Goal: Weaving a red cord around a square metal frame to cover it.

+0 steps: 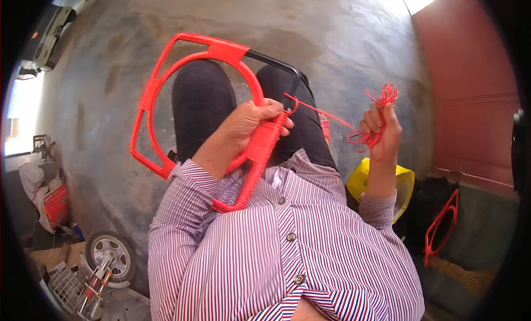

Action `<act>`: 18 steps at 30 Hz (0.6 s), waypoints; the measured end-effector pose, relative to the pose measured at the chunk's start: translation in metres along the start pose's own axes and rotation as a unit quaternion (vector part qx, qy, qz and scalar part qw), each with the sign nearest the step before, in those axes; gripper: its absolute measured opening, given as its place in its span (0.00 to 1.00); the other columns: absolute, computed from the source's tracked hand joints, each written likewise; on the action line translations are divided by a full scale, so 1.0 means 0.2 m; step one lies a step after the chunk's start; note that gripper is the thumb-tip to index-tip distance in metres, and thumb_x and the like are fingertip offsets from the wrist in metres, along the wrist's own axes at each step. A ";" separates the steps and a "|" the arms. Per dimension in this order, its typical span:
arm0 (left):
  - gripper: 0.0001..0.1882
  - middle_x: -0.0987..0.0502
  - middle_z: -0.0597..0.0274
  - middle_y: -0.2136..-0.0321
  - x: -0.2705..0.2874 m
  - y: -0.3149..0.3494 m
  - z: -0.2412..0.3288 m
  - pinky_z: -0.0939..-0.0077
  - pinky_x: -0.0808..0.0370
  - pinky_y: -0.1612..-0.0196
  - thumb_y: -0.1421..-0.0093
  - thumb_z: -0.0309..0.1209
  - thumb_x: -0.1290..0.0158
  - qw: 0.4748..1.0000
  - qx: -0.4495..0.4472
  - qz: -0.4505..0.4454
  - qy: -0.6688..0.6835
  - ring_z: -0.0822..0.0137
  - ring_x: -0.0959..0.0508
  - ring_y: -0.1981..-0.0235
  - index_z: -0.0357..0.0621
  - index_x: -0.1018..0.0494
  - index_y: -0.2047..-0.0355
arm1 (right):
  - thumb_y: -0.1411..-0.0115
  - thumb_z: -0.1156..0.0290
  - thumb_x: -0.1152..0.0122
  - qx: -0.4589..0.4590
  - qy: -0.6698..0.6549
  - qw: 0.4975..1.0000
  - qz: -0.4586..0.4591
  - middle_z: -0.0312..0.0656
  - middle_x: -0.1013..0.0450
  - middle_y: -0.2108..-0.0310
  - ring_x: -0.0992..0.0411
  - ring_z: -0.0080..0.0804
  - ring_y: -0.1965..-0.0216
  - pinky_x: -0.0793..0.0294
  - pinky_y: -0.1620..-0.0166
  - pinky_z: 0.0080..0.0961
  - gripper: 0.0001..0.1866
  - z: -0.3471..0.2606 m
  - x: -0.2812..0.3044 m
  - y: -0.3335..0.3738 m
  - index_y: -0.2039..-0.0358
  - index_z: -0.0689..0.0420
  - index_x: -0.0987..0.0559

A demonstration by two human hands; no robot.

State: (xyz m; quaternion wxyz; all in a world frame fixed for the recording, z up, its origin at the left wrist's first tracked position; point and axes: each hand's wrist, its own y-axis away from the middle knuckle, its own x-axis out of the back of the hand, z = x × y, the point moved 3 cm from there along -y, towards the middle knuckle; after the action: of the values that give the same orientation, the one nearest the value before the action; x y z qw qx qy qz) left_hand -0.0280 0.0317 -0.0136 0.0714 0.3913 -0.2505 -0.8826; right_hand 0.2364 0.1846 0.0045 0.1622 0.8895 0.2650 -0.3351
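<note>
A metal frame (166,66) with a round ring, mostly wrapped in red cord, rests across my lap over my dark trousers. One bar at its far right end is still bare black metal (276,62). My left hand (251,122) grips the wrapped ring where the cord lies in tight coils. A taut strand of red cord (326,112) runs from there to my right hand (379,127), which is raised and closed on a loose bundle of the same cord (381,97).
A yellow hard hat (406,183) lies by my right side. Another red-wrapped frame (440,227) leans against the red wall at the right. A small wheel (110,254), a wire rack and a red bag sit at lower left on the concrete floor.
</note>
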 end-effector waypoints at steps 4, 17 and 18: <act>0.07 0.20 0.46 0.69 0.03 -0.01 0.00 0.70 0.18 0.67 0.37 0.29 0.48 1.000 -0.009 -0.010 -0.019 0.60 0.18 0.73 0.37 0.28 0.61 | 0.37 0.72 0.45 -0.075 0.137 0.987 -0.032 0.28 0.41 0.85 0.45 0.16 0.87 0.46 0.83 0.17 0.16 0.31 -0.24 -0.03 0.50 0.65 0.28; 0.08 0.20 0.48 0.71 0.01 -0.02 0.01 0.72 0.19 0.70 0.36 0.29 0.47 0.999 -0.023 -0.030 0.002 0.61 0.18 0.75 0.36 0.29 0.61 | 0.34 0.69 0.46 -0.095 0.289 0.952 -0.029 0.27 0.37 0.84 0.43 0.13 0.83 0.47 0.80 0.16 0.08 0.37 -0.24 0.05 0.69 0.57 0.26; 0.09 0.20 0.48 0.71 0.00 -0.02 0.01 0.72 0.19 0.70 0.36 0.29 0.47 0.999 -0.023 -0.029 0.000 0.61 0.18 0.75 0.36 0.29 0.61 | 0.33 0.68 0.46 -0.095 0.273 0.957 -0.003 0.27 0.37 0.83 0.42 0.13 0.83 0.47 0.80 0.15 0.07 0.37 -0.26 0.06 0.67 0.57 0.25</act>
State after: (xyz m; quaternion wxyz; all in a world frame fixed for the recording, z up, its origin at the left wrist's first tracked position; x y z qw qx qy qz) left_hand -0.0303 0.0358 -0.0145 0.0551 0.3967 -0.2188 -0.8898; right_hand 0.1722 0.1223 -0.0113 0.1662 0.9268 0.3327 -0.0531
